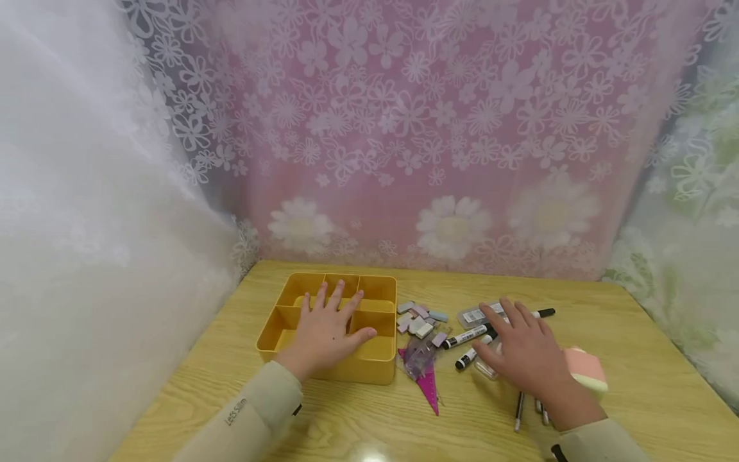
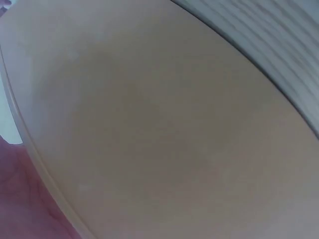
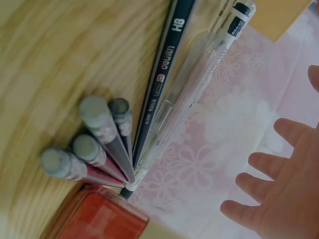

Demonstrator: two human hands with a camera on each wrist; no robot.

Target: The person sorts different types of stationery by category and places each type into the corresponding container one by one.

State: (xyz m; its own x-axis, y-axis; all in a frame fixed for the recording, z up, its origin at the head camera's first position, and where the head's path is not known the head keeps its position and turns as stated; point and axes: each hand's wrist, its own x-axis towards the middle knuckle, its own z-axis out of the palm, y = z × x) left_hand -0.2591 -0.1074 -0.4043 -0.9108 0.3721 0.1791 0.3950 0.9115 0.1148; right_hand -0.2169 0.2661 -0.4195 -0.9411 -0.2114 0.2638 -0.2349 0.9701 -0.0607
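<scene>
My left hand (image 1: pixel 329 330) is spread with straight fingers over a yellow divided organizer box (image 1: pixel 369 371), holding nothing. Whether it touches the dividers I cannot tell. The box's plain outer wall (image 2: pixel 164 119) fills the left wrist view. Over on the right, my right hand (image 1: pixel 531 356) hovers with fingers apart above whiteboard markers (image 1: pixel 467 336) and a clear plastic case (image 1: pixel 469 316), its grasp empty. Below it in the right wrist view lie a dark HB pencil (image 3: pixel 164 69), a clear case beside it, and several eraser-tipped pencils (image 3: pixel 94 112).
Small pastel blocks (image 1: pixel 417 326) lie in a pile against the box's right side. A magenta set square (image 1: pixel 428 388) sits partly under a crumpled clear purple item (image 1: pixel 419 355). A pink and cream object (image 1: pixel 586 369) stands beside the right wrist. Patterned curtains enclose the wooden table (image 1: pixel 219 385).
</scene>
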